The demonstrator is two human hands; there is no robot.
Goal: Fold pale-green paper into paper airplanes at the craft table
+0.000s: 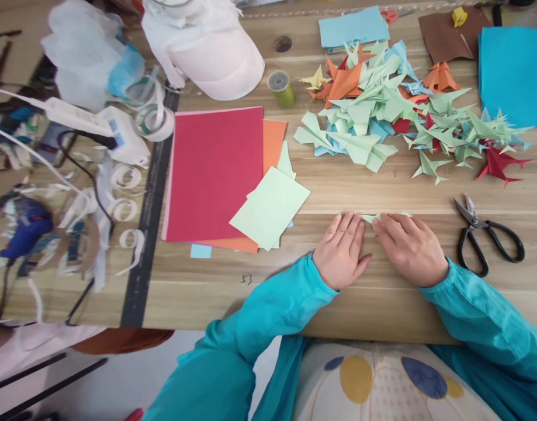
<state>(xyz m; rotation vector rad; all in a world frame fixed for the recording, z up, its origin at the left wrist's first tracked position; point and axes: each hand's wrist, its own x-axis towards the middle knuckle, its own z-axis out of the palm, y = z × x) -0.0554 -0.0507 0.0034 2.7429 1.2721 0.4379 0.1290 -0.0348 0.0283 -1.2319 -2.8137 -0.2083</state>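
Observation:
My left hand lies flat on the wooden table, fingers stretched out and together, pressing down on a light green folded paper that shows only as a thin strip at the fingertips. My right hand lies beside it, fingers curled down onto the same paper. Most of the paper is hidden under both hands. Both sleeves are teal.
Light green squares lie on a stack of red and orange sheets to the left. A heap of folded paper shapes fills the back. Black scissors lie to the right. A green thread spool, blue sheets, white cap and tape rolls stand around.

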